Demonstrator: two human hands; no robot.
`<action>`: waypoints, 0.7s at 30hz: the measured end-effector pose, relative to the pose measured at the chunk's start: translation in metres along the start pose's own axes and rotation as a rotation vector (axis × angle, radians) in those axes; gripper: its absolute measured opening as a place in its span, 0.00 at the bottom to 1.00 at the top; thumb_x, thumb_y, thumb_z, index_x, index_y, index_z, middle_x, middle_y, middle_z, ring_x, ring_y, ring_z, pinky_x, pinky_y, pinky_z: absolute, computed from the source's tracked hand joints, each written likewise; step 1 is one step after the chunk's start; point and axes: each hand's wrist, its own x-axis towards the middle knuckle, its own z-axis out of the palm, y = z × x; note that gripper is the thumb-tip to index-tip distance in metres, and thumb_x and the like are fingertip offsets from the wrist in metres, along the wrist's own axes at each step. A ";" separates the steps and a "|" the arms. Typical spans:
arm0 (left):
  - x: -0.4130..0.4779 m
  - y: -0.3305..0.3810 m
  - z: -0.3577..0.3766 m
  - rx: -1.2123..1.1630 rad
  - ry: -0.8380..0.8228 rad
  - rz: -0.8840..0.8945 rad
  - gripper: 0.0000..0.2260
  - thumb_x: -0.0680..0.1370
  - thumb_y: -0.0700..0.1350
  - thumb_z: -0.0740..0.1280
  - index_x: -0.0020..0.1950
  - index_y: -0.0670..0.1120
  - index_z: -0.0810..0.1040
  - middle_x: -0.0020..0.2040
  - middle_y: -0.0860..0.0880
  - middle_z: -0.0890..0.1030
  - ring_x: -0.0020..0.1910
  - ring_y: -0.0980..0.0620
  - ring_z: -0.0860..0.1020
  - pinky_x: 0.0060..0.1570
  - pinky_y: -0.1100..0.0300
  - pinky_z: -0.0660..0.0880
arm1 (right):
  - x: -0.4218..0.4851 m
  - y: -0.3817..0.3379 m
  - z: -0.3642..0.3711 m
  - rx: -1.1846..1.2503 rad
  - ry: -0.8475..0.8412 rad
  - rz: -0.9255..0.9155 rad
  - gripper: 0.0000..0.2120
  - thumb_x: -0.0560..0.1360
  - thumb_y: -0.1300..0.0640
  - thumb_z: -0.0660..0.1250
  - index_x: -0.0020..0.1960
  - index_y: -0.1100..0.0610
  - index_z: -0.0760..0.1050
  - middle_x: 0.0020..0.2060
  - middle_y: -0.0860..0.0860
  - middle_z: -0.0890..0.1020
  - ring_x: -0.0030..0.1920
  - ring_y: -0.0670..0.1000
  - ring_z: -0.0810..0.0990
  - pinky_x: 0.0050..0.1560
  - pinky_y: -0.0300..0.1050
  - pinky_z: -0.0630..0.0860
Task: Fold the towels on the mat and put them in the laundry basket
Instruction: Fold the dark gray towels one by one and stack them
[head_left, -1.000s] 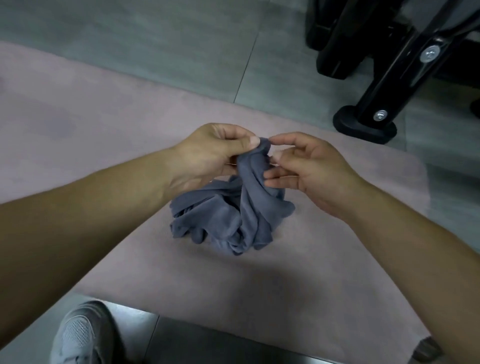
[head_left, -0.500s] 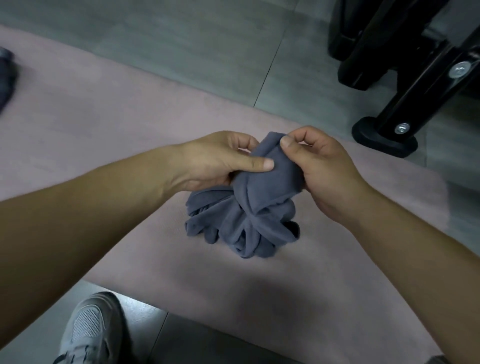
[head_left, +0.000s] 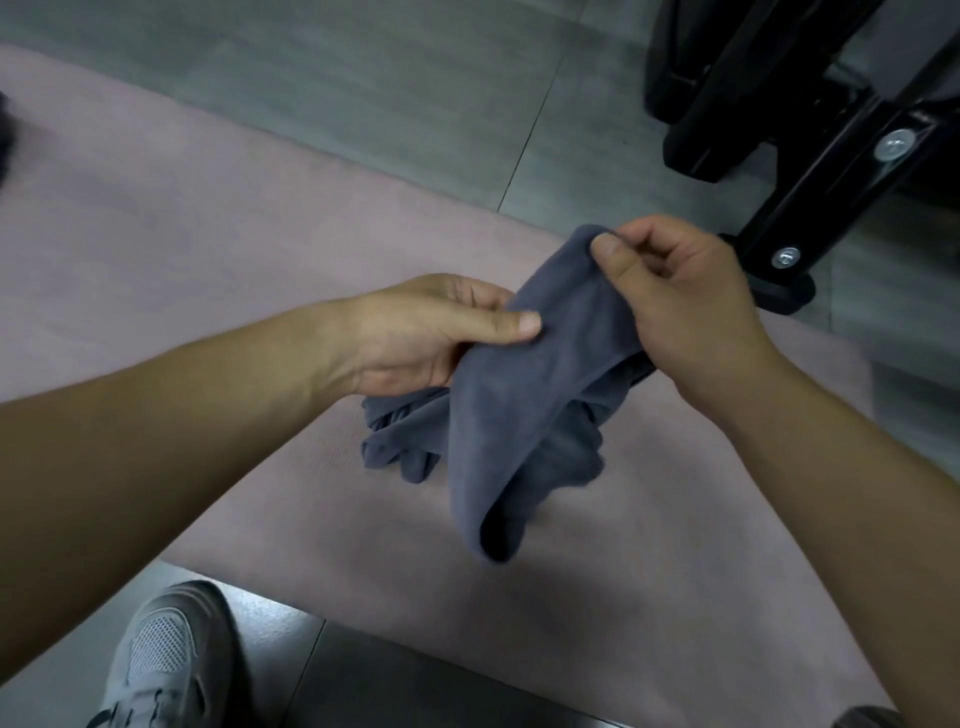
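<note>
One towel (head_left: 519, 410), left hand (head_left: 410, 332) fingers (head_left: 511, 325) gripping, right hand (head_left: 691, 301) fingers (head_left: 613, 254) pinching, seemingly touching mat (head_left: 208, 249)

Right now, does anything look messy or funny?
Yes, the grey towel is all scrunched and twisted, not flat or folded. The left hand and the right hand pinch its upper part, and the rest droops in a crumpled bunch over the pink mat. Nothing looks spilled or broken.

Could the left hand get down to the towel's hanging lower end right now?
Probably yes. The left hand grips the grey towel partway up, nothing shows between it and the hanging end, and the right hand pinches the top corner. It must let go first.
</note>
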 end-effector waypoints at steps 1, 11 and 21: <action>-0.001 -0.001 -0.002 0.088 -0.032 -0.047 0.17 0.78 0.45 0.70 0.60 0.34 0.78 0.55 0.40 0.84 0.55 0.45 0.83 0.50 0.58 0.80 | 0.002 0.001 -0.002 -0.005 0.032 0.002 0.06 0.78 0.51 0.69 0.42 0.49 0.79 0.34 0.44 0.82 0.38 0.42 0.79 0.42 0.38 0.75; -0.012 -0.002 -0.026 0.341 -0.075 -0.262 0.20 0.77 0.49 0.71 0.59 0.34 0.80 0.56 0.37 0.83 0.57 0.39 0.82 0.59 0.48 0.79 | 0.020 0.030 -0.020 -0.028 0.235 0.122 0.10 0.78 0.49 0.68 0.39 0.49 0.77 0.26 0.40 0.75 0.28 0.38 0.72 0.32 0.31 0.71; -0.082 -0.029 -0.070 0.338 0.193 -0.239 0.20 0.79 0.52 0.67 0.60 0.36 0.81 0.57 0.41 0.84 0.59 0.44 0.82 0.64 0.50 0.75 | 0.042 0.019 0.072 -0.136 0.065 -0.050 0.10 0.81 0.50 0.62 0.46 0.56 0.73 0.31 0.46 0.72 0.32 0.43 0.68 0.33 0.32 0.64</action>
